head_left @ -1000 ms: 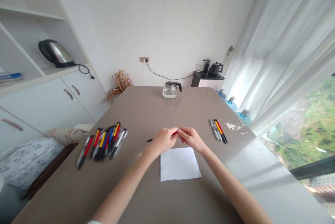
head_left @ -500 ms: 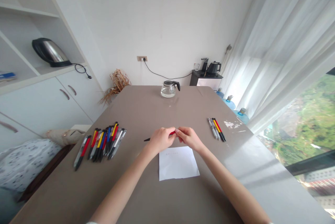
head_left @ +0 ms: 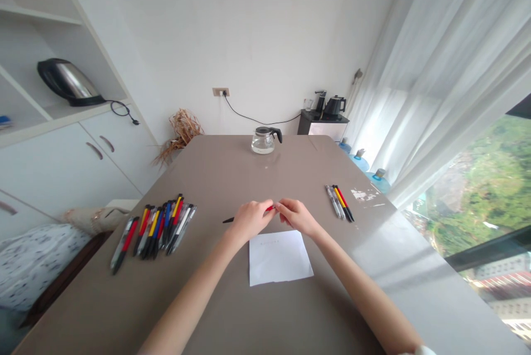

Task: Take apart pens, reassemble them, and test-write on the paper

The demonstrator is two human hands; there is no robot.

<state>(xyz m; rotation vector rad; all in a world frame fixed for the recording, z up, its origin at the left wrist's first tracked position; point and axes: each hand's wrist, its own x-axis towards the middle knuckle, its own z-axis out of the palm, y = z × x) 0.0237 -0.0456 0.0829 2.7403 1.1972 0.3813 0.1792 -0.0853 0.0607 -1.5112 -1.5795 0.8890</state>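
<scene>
Above the top edge of a white sheet of paper (head_left: pixel 280 260), my two hands meet over a pen. My left hand (head_left: pixel 253 218) is closed round the pen (head_left: pixel 269 209); its black tip pokes out on the left and a short red stretch shows on the right. The fingers of my right hand (head_left: pixel 295 215) are pinched at the pen's right end, and that end is partly hidden by them. Faint small marks run along the upper part of the paper.
Many pens (head_left: pixel 160 228) in several colours lie in a bunch on the left of the brown table (head_left: pixel 215 311). A smaller group of pens (head_left: pixel 341 203) lies on the right. A glass pot (head_left: pixel 263 142) with a black handle stands at the far edge.
The view has turned slightly, so everything sits a little further left. A bit more of the red part of the pen shows between my hands, which stay in nearly the same place.
</scene>
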